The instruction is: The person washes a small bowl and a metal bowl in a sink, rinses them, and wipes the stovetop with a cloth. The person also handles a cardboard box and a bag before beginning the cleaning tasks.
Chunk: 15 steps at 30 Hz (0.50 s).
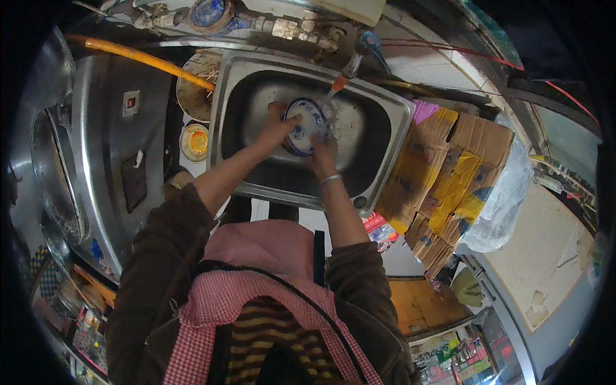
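Observation:
Over the stainless-steel sink [231, 187], a blue-and-white patterned dish [303, 126] is held tilted between both hands. My left hand [278, 126] grips its left rim, with the thumb lying across the inner face. On the lower right edge, my right hand [323, 150] holds the dish, its fingers partly hidden. A hose-like spout with an orange band [340, 83] hangs from the tap [369, 42], its end just above the dish's right side. Water appears to run down beside that rim, though this is blurred.
Left of the sink stand a bucket [190, 94] with an orange pole [144, 62] leaning in it, and a bowl with orange contents [197, 140]. Flattened cardboard [433, 178] lies against the right side. Pipes with a blue-capped meter [209, 12] run behind.

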Motion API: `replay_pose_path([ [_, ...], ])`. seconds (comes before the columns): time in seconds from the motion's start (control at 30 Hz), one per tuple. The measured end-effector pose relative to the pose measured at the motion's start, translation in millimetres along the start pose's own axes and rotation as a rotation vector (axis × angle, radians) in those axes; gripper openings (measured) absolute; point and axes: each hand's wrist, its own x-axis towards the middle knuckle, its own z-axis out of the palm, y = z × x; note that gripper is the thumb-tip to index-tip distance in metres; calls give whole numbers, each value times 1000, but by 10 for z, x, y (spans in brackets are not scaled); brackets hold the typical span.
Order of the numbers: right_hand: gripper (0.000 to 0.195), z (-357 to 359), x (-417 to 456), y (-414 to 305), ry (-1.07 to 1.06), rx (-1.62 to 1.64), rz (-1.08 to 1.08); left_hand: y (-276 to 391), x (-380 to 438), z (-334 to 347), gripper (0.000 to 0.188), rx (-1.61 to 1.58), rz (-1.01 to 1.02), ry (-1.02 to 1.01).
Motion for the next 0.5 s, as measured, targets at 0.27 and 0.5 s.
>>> replay_pose_path([
  [0.27,39,135,-88,37,-121,164,38,88,-175,-14,65,-208,134,-4],
  [0.5,39,-47,-88,-305,313,-921,-793,-225,9,-243,57,-36,263,-252],
])
